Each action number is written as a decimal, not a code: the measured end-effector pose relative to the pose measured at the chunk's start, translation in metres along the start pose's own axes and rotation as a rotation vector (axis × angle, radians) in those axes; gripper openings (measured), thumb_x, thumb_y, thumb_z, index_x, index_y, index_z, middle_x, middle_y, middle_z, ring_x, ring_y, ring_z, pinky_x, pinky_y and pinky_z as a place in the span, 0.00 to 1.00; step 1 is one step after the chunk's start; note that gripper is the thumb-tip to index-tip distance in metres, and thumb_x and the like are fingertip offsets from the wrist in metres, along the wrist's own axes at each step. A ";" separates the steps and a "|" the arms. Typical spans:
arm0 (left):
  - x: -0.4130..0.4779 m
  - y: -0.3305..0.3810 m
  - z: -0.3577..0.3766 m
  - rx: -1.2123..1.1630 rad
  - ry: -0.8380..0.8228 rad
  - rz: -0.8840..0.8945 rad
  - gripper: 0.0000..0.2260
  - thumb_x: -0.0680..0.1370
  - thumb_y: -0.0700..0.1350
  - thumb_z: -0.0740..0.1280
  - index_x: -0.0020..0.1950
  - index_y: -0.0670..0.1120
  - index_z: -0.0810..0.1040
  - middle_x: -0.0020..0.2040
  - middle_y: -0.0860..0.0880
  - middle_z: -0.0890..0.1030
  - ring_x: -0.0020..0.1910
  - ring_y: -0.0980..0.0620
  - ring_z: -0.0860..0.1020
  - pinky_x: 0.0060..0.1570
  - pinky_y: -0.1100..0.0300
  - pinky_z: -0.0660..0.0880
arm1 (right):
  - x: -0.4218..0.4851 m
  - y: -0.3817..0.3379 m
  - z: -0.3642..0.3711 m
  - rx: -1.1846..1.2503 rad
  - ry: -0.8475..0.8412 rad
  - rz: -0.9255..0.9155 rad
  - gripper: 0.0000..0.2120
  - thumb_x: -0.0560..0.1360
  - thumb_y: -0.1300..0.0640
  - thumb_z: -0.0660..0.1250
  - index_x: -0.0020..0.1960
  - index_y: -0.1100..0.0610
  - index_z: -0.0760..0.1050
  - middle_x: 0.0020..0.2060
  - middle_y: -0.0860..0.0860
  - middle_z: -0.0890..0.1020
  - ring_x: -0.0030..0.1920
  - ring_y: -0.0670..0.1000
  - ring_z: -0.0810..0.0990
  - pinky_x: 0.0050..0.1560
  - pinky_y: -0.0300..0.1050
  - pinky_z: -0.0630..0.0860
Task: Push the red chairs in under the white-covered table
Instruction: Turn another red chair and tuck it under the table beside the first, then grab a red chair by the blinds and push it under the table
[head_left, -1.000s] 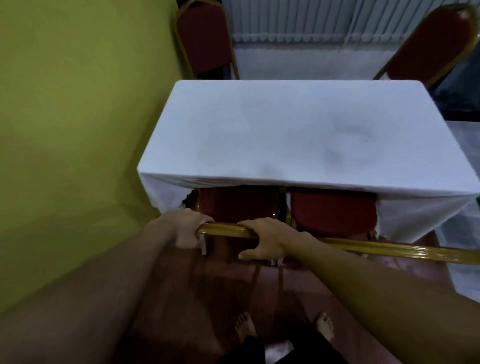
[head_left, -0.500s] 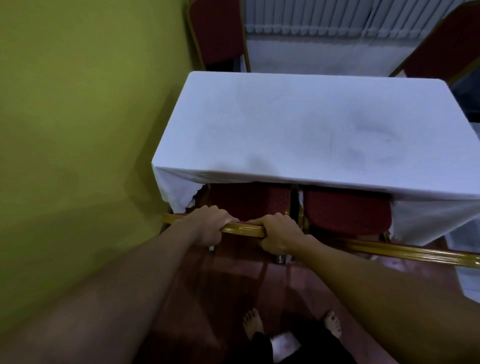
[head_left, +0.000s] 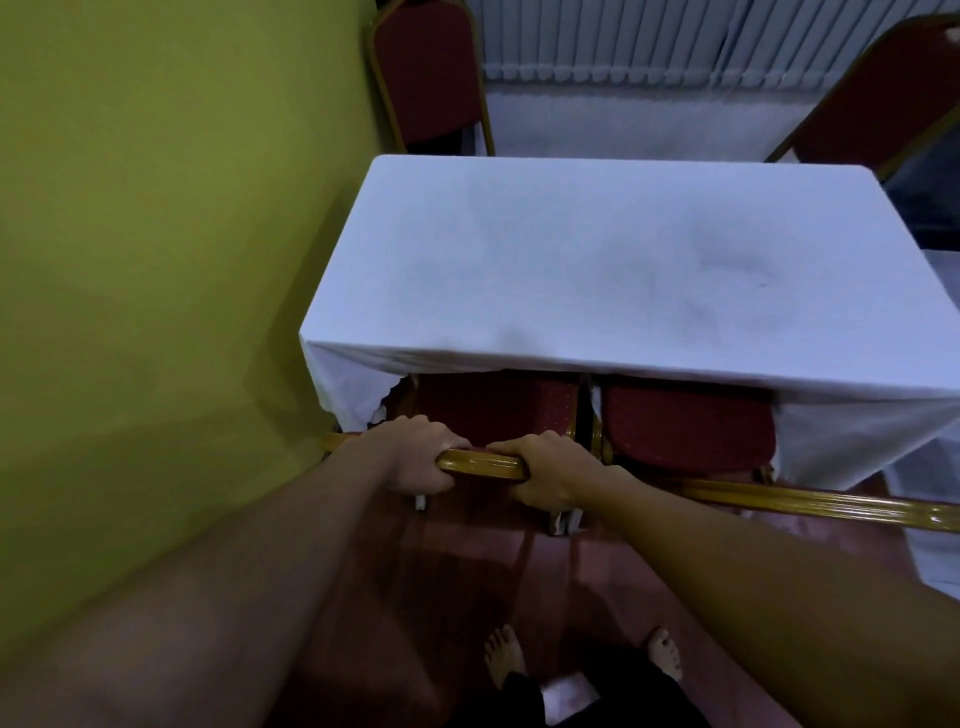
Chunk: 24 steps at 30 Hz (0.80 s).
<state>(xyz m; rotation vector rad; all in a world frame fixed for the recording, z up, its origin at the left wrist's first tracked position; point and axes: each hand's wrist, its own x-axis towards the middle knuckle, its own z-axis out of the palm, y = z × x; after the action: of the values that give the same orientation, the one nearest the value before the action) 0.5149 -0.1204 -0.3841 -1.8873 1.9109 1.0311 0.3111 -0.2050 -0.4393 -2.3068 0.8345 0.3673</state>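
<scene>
The white-covered table (head_left: 597, 270) stands in front of me. Two red chairs with gold frames sit at its near side, their seats partly under the hanging cloth. The left red chair (head_left: 498, 410) has its gold top rail gripped by both my hands: my left hand (head_left: 415, 460) near the rail's left end and my right hand (head_left: 553, 470) near its right end. The right red chair (head_left: 685, 431) stands beside it, its gold back rail (head_left: 831, 506) stretching to the right. Nobody touches that one.
A yellow-green wall (head_left: 156, 260) runs close along the table's left side. Two more red chairs stand behind the table, one at the far left (head_left: 426, 78), one at the far right (head_left: 883, 98). My bare feet (head_left: 506, 660) rest on the reddish floor.
My left hand slid along the rail and closed over it. Both hands now grip the top rail, and the left chair's seat has gone a little further under the cloth.
</scene>
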 end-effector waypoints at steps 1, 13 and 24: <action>0.001 0.000 0.001 -0.012 0.013 -0.004 0.15 0.71 0.59 0.66 0.57 0.59 0.79 0.46 0.55 0.84 0.48 0.50 0.81 0.54 0.46 0.78 | -0.001 0.001 -0.002 0.010 -0.004 -0.005 0.31 0.76 0.49 0.70 0.77 0.39 0.69 0.56 0.50 0.84 0.54 0.56 0.82 0.57 0.54 0.79; 0.035 0.059 -0.040 0.043 0.142 -0.067 0.48 0.68 0.82 0.42 0.84 0.60 0.55 0.83 0.50 0.61 0.80 0.46 0.61 0.77 0.44 0.58 | -0.055 0.050 -0.056 0.030 0.045 0.196 0.51 0.68 0.17 0.57 0.83 0.46 0.60 0.78 0.53 0.70 0.75 0.57 0.70 0.72 0.57 0.70; 0.097 0.219 -0.102 0.181 0.318 0.033 0.36 0.80 0.73 0.43 0.84 0.57 0.54 0.82 0.50 0.63 0.81 0.49 0.60 0.78 0.42 0.47 | -0.173 0.162 -0.145 0.017 0.314 0.407 0.54 0.66 0.14 0.45 0.83 0.43 0.56 0.82 0.47 0.62 0.81 0.53 0.60 0.77 0.63 0.59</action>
<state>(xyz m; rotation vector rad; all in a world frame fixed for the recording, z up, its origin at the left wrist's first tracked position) 0.3246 -0.2810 -0.3078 -2.0146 2.1278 0.5662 0.0806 -0.3150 -0.3303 -2.2008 1.4651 0.1681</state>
